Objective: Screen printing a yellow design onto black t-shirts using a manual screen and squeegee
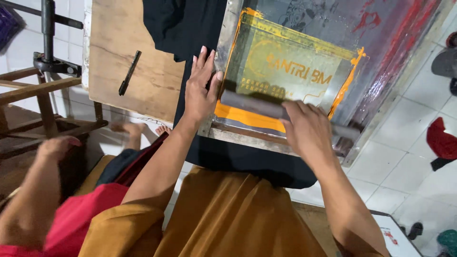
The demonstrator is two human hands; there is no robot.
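Observation:
A metal-framed printing screen (223, 40) with orange ink on its mesh lies over a black garment (190, 24) on a wooden board (109, 43). My left hand (202, 88) rests flat on the frame's left edge, fingers spread. My right hand (308, 131) grips a long grey squeegee (252, 105) that lies across the screen near its front edge, with a band of orange ink (243, 118) just below it.
A black marker (129, 72) lies on the board's left part. Another person in red (71, 209) sits at the lower left, an arm stretched toward a wooden stand (38, 90). White tiled floor with sandals and a red cloth (442, 140) is on the right.

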